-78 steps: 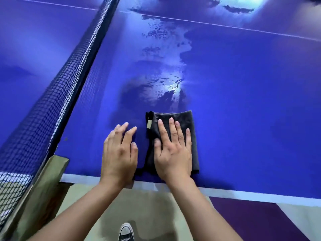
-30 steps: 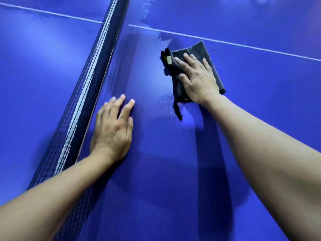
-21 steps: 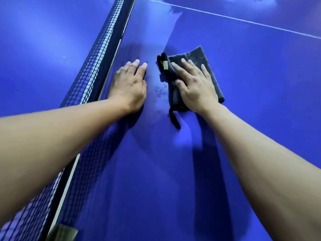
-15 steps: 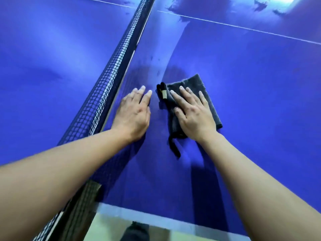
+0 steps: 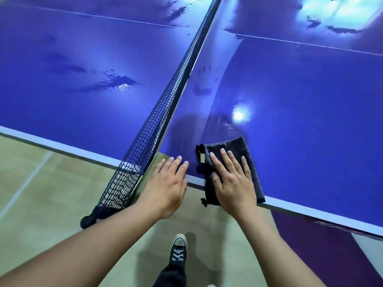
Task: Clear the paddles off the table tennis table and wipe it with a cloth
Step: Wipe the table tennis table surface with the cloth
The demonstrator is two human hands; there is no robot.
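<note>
Cloth (image 5: 230,162) now back at table (image 5: 310,121) edge, both hands flat, fingers spread.

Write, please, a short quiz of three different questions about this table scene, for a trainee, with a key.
1. True or false: the cloth hangs partly over the table edge.
2. Which hand presses on the cloth? A. left hand B. right hand C. both
3. Fill in: the handprint on the blue surface lies just to the right of the ____.

Key
1. True: its near end passes the white edge line.
2. B: the right hand lies flat on it; the left hand rests beside it at the table edge, near the net.
3. net
</note>
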